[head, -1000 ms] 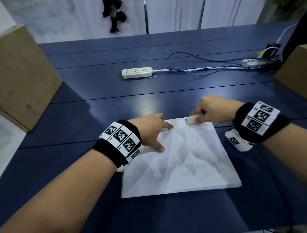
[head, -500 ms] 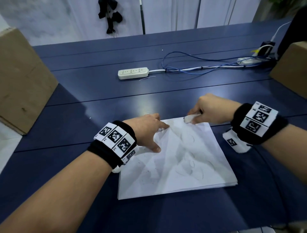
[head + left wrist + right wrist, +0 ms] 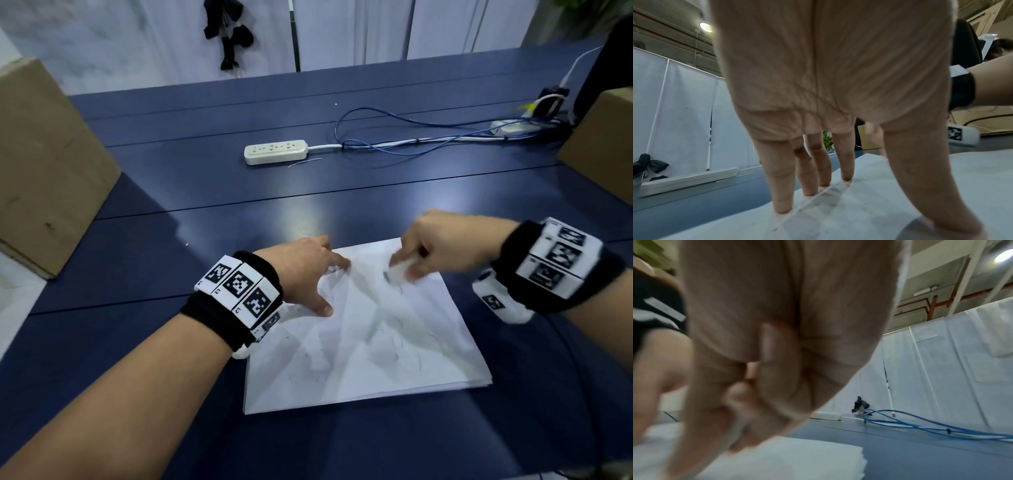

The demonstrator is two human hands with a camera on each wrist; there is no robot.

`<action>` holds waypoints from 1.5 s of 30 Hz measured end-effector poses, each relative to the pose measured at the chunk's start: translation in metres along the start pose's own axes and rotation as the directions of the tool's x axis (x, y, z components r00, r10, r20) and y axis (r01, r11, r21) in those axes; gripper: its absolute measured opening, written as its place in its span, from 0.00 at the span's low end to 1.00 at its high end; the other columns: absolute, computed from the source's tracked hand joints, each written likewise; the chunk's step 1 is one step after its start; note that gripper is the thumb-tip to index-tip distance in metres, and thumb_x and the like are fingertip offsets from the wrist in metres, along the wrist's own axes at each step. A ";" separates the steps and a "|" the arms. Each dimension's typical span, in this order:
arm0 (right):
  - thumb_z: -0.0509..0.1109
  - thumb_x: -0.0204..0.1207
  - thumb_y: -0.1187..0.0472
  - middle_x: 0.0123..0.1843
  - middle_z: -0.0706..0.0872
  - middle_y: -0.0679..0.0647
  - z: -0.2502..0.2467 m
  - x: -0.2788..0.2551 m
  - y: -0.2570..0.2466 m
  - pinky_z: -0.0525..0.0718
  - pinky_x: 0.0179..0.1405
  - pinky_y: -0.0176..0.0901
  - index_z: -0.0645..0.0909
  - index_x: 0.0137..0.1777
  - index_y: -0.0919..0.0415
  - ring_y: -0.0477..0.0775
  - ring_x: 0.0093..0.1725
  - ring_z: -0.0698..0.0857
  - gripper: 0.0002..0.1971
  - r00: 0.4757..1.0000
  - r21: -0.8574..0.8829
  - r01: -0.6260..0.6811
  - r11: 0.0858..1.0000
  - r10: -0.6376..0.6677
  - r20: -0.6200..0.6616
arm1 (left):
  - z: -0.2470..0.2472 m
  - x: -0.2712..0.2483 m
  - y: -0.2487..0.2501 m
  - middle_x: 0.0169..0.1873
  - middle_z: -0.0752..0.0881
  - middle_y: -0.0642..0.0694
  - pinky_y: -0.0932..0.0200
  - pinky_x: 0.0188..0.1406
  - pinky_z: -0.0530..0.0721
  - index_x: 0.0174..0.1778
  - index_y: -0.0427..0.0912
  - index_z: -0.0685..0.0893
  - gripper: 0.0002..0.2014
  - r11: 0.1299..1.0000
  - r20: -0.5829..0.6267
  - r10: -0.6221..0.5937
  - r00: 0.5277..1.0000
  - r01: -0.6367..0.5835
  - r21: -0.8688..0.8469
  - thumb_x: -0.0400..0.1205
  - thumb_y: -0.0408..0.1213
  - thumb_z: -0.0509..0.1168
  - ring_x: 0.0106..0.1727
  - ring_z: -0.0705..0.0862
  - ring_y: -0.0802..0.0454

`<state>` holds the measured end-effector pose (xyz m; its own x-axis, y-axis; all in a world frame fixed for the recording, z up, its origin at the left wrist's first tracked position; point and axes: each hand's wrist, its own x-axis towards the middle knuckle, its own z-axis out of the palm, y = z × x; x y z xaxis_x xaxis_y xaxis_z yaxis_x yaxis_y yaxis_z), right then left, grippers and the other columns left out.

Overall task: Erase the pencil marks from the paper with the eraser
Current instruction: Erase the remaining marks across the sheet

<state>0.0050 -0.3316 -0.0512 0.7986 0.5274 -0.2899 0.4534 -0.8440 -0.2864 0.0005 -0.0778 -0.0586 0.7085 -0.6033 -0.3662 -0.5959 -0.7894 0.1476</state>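
Since a second ago my right hand (image 3: 442,245) has slid the white eraser (image 3: 399,272) inward from the far edge of the paper (image 3: 359,359), so I judge rubbing is underway; faint marks remain nearer me. My left hand (image 3: 305,270) presses flat, fingers straight (image 3: 846,162). Counting outward: one paper stack, one eraser, one power strip (image 3: 275,151), two cardboard boxes (image 3: 44,164).
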 end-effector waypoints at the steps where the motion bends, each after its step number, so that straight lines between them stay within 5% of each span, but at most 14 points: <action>1: 0.80 0.69 0.49 0.30 0.84 0.35 0.002 -0.007 -0.004 0.75 0.39 0.27 0.89 0.56 0.38 0.33 0.34 0.81 0.15 0.995 0.038 0.018 0.999 -0.022 0.098 | 0.000 0.000 -0.001 0.63 0.71 0.50 0.59 0.53 0.76 0.82 0.58 0.66 0.42 1.000 0.000 -0.001 1.000 0.001 -0.001 0.73 0.54 0.77 0.63 0.75 0.49; 3: 0.81 0.68 0.50 0.30 0.85 0.35 0.003 -0.011 -0.010 0.74 0.37 0.24 0.90 0.55 0.38 0.33 0.35 0.82 0.15 0.984 0.071 0.020 0.997 -0.033 0.177 | 0.000 0.000 -0.001 0.64 0.71 0.51 0.58 0.56 0.77 0.82 0.57 0.65 0.42 1.000 0.003 -0.003 1.000 0.003 -0.002 0.73 0.54 0.77 0.64 0.75 0.50; 6: 0.79 0.70 0.48 0.20 0.80 0.36 -0.006 0.006 -0.005 0.73 0.29 0.26 0.90 0.53 0.39 0.35 0.27 0.78 0.11 0.998 0.023 -0.062 0.998 0.062 -0.025 | 0.000 0.000 0.000 0.63 0.71 0.50 0.56 0.57 0.79 0.82 0.57 0.65 0.43 1.000 0.006 -0.004 1.000 0.004 0.005 0.72 0.54 0.77 0.64 0.75 0.49; 10: 0.76 0.73 0.48 0.24 0.82 0.36 -0.007 0.015 0.002 0.79 0.36 0.35 0.90 0.54 0.40 0.39 0.32 0.80 0.10 0.980 -0.007 -0.116 0.993 0.113 -0.165 | -0.001 0.001 -0.001 0.63 0.71 0.50 0.59 0.53 0.75 0.82 0.57 0.65 0.43 1.000 0.008 -0.004 1.000 0.004 -0.001 0.72 0.54 0.77 0.64 0.75 0.49; 12: 0.78 0.71 0.49 0.28 0.83 0.40 -0.001 0.002 0.000 0.77 0.35 0.33 0.88 0.51 0.38 0.44 0.34 0.80 0.09 0.996 0.001 -0.045 0.999 0.045 -0.079 | -0.001 0.001 -0.001 0.63 0.71 0.51 0.59 0.52 0.76 0.82 0.58 0.66 0.42 1.000 0.008 0.000 1.000 0.000 -0.007 0.72 0.54 0.77 0.62 0.75 0.50; 15: 0.79 0.70 0.48 0.32 0.84 0.38 0.004 -0.015 -0.014 0.73 0.37 0.23 0.89 0.55 0.38 0.35 0.38 0.81 0.14 0.988 0.052 0.021 0.998 -0.028 0.151 | 0.000 0.001 -0.002 0.64 0.71 0.50 0.58 0.55 0.77 0.82 0.57 0.65 0.43 1.000 0.005 0.001 1.000 -0.001 0.002 0.72 0.54 0.77 0.63 0.76 0.50; 18: 0.78 0.71 0.49 0.23 0.79 0.38 -0.002 -0.002 -0.011 0.73 0.31 0.24 0.89 0.57 0.41 0.34 0.30 0.79 0.14 1.000 -0.028 -0.029 0.999 0.028 -0.007 | 0.000 0.002 -0.001 0.63 0.71 0.50 0.60 0.53 0.76 0.81 0.58 0.66 0.42 1.000 0.004 0.006 1.000 -0.006 0.008 0.72 0.54 0.77 0.63 0.76 0.49; 22: 0.74 0.75 0.51 0.23 0.77 0.37 -0.008 0.012 -0.003 0.72 0.32 0.34 0.89 0.59 0.43 0.35 0.29 0.76 0.13 0.972 -0.110 -0.125 0.986 0.099 -0.213 | -0.001 0.001 -0.001 0.64 0.71 0.50 0.62 0.50 0.72 0.82 0.57 0.65 0.43 1.000 0.004 0.003 1.000 -0.003 0.005 0.73 0.54 0.77 0.63 0.75 0.49; 24: 0.77 0.73 0.51 0.24 0.81 0.33 -0.003 0.002 -0.001 0.71 0.29 0.24 0.90 0.57 0.43 0.33 0.31 0.79 0.12 0.990 -0.037 -0.064 0.997 0.059 -0.125 | 0.000 0.002 -0.001 0.64 0.71 0.50 0.61 0.51 0.74 0.82 0.57 0.65 0.42 1.000 0.005 0.005 1.000 -0.005 0.004 0.73 0.54 0.77 0.63 0.76 0.49; 28: 0.78 0.69 0.43 0.32 0.86 0.34 0.005 -0.019 -0.011 0.74 0.39 0.23 0.89 0.56 0.36 0.33 0.37 0.83 0.15 0.988 0.083 0.029 0.996 -0.041 0.150 | 0.001 0.002 -0.003 0.64 0.71 0.50 0.59 0.55 0.76 0.82 0.56 0.66 0.43 1.000 0.009 0.005 1.000 -0.005 0.007 0.72 0.55 0.77 0.63 0.76 0.49; 33: 0.75 0.74 0.49 0.25 0.82 0.33 -0.010 0.012 0.002 0.73 0.35 0.29 0.88 0.58 0.38 0.30 0.33 0.79 0.13 0.989 -0.074 -0.079 0.994 0.069 -0.134 | 0.001 0.002 -0.003 0.63 0.71 0.51 0.61 0.50 0.72 0.82 0.57 0.65 0.43 1.000 0.003 -0.001 1.000 0.001 -0.001 0.72 0.54 0.77 0.63 0.75 0.50; 35: 0.76 0.73 0.50 0.24 0.81 0.33 -0.009 0.012 0.008 0.72 0.34 0.33 0.90 0.56 0.41 0.31 0.32 0.78 0.12 0.985 -0.076 -0.098 0.992 0.086 -0.153 | 0.001 0.002 -0.003 0.63 0.71 0.51 0.62 0.51 0.73 0.82 0.57 0.65 0.43 1.000 0.001 0.001 1.000 -0.001 -0.003 0.72 0.55 0.77 0.63 0.75 0.50; 40: 0.79 0.69 0.49 0.31 0.85 0.36 0.003 -0.018 -0.008 0.73 0.37 0.23 0.88 0.57 0.36 0.35 0.36 0.82 0.15 0.978 0.024 0.042 0.999 -0.046 0.201 | 0.002 0.003 -0.005 0.63 0.71 0.52 0.59 0.55 0.77 0.82 0.58 0.66 0.43 1.000 -0.002 -0.001 1.000 0.001 -0.013 0.71 0.54 0.77 0.63 0.75 0.51; 45: 0.75 0.74 0.44 0.24 0.80 0.38 -0.006 0.007 0.000 0.74 0.28 0.25 0.90 0.55 0.43 0.35 0.30 0.77 0.12 0.985 -0.085 -0.083 0.993 0.069 -0.160 | 0.000 0.003 -0.003 0.62 0.70 0.51 0.61 0.51 0.73 0.82 0.58 0.65 0.43 1.000 0.002 0.001 1.000 -0.001 0.000 0.72 0.54 0.77 0.64 0.75 0.50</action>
<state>0.0129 -0.3285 -0.0472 0.8810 0.4454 -0.1595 0.4170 -0.8903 -0.1829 0.0040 -0.0774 -0.0603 0.7070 -0.6038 -0.3683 -0.5966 -0.7888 0.1479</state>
